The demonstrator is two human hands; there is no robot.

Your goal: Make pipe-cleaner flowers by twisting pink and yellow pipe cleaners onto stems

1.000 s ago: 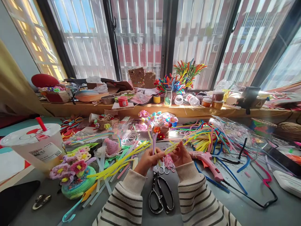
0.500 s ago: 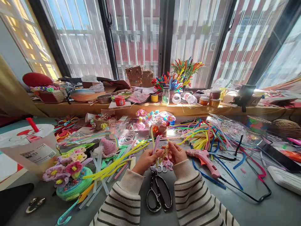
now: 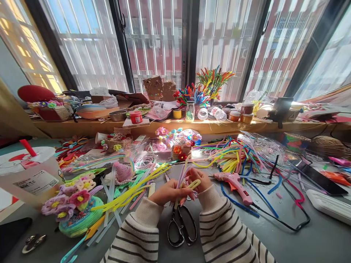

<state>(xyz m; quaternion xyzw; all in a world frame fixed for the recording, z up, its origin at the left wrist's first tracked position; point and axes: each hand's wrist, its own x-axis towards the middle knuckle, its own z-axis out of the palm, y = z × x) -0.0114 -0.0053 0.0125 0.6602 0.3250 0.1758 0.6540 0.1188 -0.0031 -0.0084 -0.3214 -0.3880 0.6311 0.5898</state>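
- The left hand [image 3: 167, 191], at the lower middle of the frame, is closed in a pinch, thumb against fingers, around a bundle of lilac pipe cleaners [image 3: 181, 179]; gripping near the base probably holds the strands together while their upper ends stand free.
- A pale yellow pipe cleaner [image 3: 195, 183] sticks out past the left thumb as a bent loop, seemingly trapped by the same pinch.
- The right hand [image 3: 201, 181], just beside it, has its fingers curled close to the bundle, likely to handle single strands; whether they grip one I cannot tell.
- Black-handled scissors [image 3: 181, 227] lie below the hands at bottom centre, finger loops towards the person, which would suit a quick pick-up.
- Right of centre, a pink glue gun [image 3: 234, 183] rests with nozzle pointing left and handle slanting to the lower right, presumably convenient for the right hand.
- Loose yellow pipe cleaners [image 3: 134, 190] fan out left of centre, probably so they can be drawn singly.
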